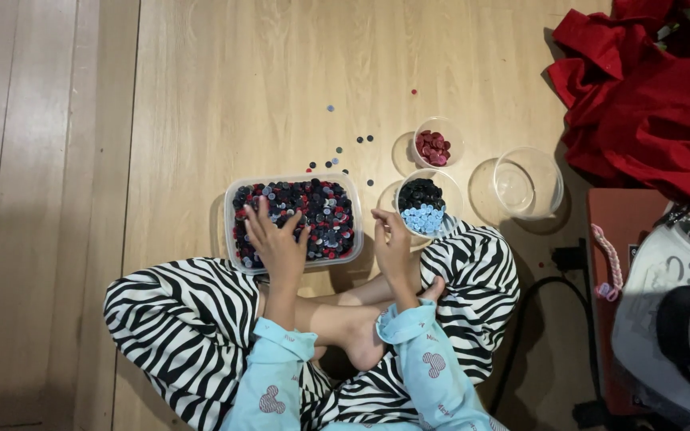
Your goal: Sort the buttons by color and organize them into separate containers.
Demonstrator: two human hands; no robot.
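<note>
Head view, looking straight down at a wooden floor [201,96]. Clear rectangular tub [293,222] of mixed black, red and grey-blue buttons [325,211], just ahead of crossed legs in zebra-striped trousers [177,319]. Left hand [275,242] laid palm-down on the buttons at the tub's near-left part, fingers [255,217] spread apart and flat, nothing clamped. Right hand [393,239] just right of the tub, between it and a round bowl [446,195]; fingertips drawn together at the top, but whether a button sits pinched there cannot be told, too small to see. Round bowl touching distance from the right hand, holding 2 sorted heaps: black buttons [419,194] at the back, light-blue buttons [423,219] at the front. Behind it, a smaller cup [450,132] with dark-red buttons [433,148]. Farther right, a clear bowl [549,182], well apart from both hands. Loose buttons [337,152] scattered on the floor behind the tub. Red cloth [640,96] heaped at the top right; dark-red box [624,231] and a black cable [533,311] at the right edge.
</note>
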